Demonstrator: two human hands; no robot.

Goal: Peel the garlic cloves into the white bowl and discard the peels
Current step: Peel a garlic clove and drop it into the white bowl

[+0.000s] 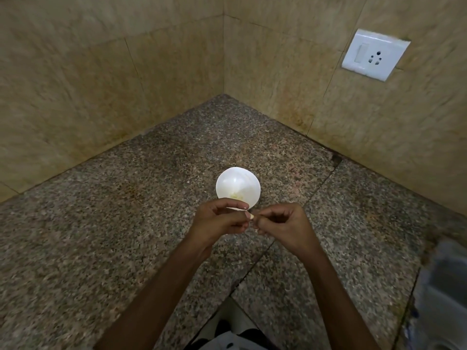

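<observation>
Head view: small pale garlic clove between fingertips

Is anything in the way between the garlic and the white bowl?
No, nothing I can see. The left hand and right hand pinch the garlic clove right by the near rim of the white bowl, and the bowl's top is open.

A speckled brown-grey stone countertop carries everything here, narrowing to a corner well behind the white bowl. The white bowl is the only thing standing directly on it, upright, near the middle of the slab. A dark seam (a joint between two slabs, it seems) runs diagonally past the bowl's right side toward the near edge.
</observation>
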